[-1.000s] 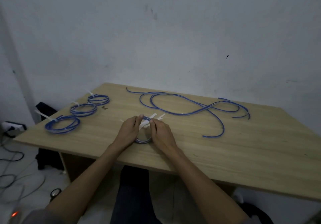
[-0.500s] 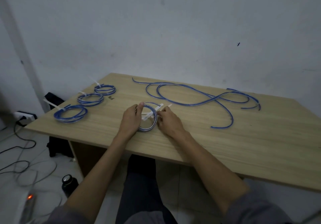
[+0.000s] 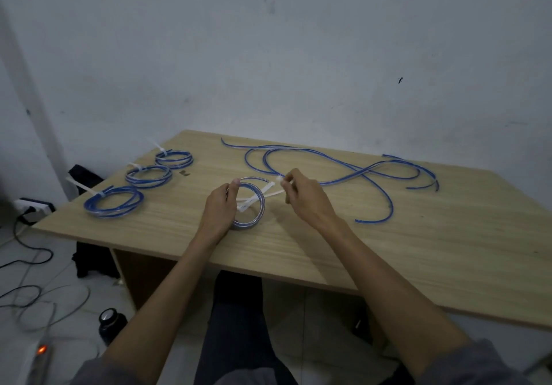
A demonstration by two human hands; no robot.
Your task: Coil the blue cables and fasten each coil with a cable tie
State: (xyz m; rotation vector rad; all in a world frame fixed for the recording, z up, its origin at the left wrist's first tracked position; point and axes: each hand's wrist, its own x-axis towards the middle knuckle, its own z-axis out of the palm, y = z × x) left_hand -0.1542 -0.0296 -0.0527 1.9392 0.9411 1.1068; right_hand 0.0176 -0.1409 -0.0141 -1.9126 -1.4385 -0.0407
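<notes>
1. A blue cable coil (image 3: 249, 205) is held upright on the desk (image 3: 418, 250) by the left hand (image 3: 219, 210), fingers curled round it.
2. The white cable tie (image 3: 263, 192) is pinched by the right hand (image 3: 304, 196).
3. Loose cables (image 3: 343, 172) lie behind.

Both forearms reach forward from the bottom of the frame, sleeves pushed up near the elbows. The left hand (image 3: 221, 208) is curled, thumb tip up, gripping a coil (image 3: 252, 205) stood on edge. The right hand (image 3: 304, 196) is raised just beside it, fingertips (image 3: 288, 181) pinching the end of a tie (image 3: 263, 191).
</notes>
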